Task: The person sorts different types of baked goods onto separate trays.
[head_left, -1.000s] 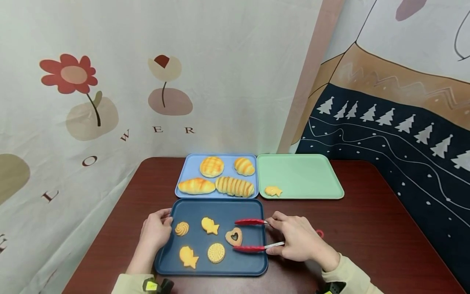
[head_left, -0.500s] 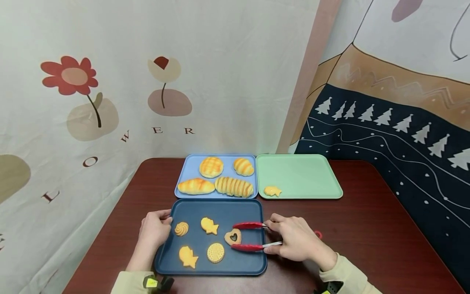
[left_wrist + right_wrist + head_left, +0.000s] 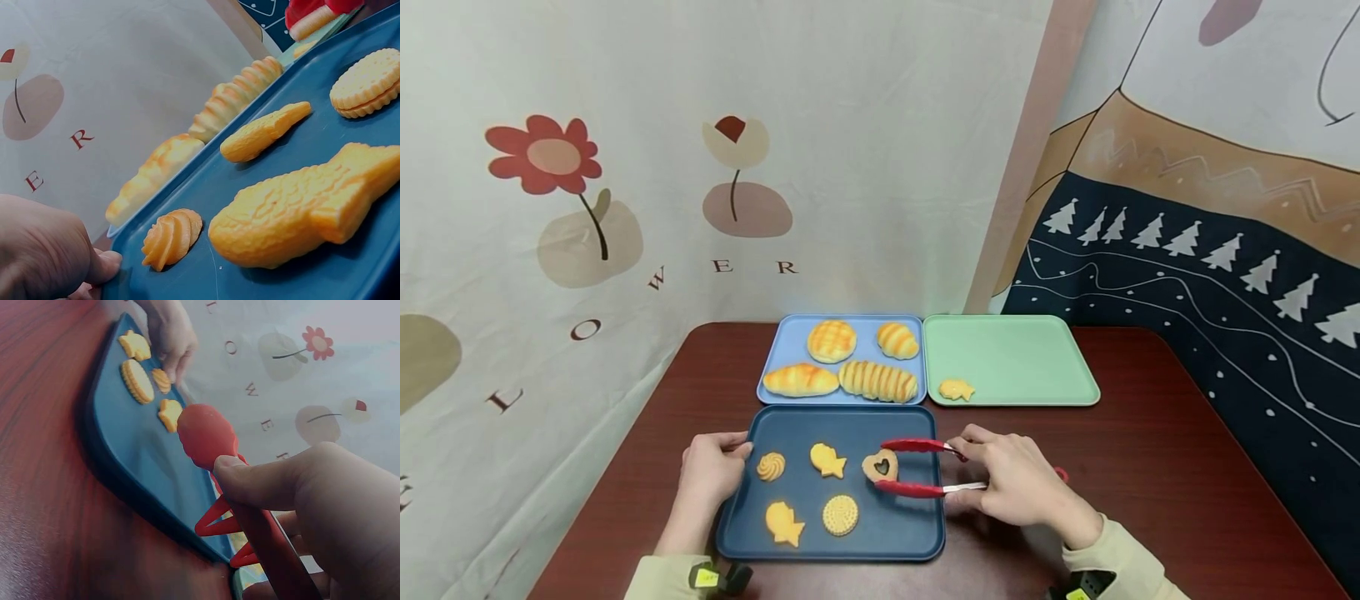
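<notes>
My left hand (image 3: 712,468) pinches the left rim of the dark blue tray (image 3: 880,542), its thumb at the tray's edge in the left wrist view. My right hand (image 3: 1018,475) grips red-tipped tongs (image 3: 917,490), thumb along one arm in the right wrist view. Between the tong tips is a heart-shaped cookie (image 3: 870,468) with a dark centre; in the left wrist view this cookie (image 3: 312,24) appears raised off the tray. On the tray lie a swirl cookie (image 3: 771,467), two fish-shaped cookies (image 3: 828,460) and a round cookie (image 3: 840,515).
Behind the dark tray, a light blue tray (image 3: 782,354) bears several breads. Right of that stands a green tray (image 3: 1022,354) with one fish-shaped cookie (image 3: 956,389) at its front left. All stand on a brown table (image 3: 1150,467) before a printed curtain.
The tongs have narrowed on the heart-shaped cookie and moved slightly away from me and right, taking it along. My left hand stays at the tray's rim.
</notes>
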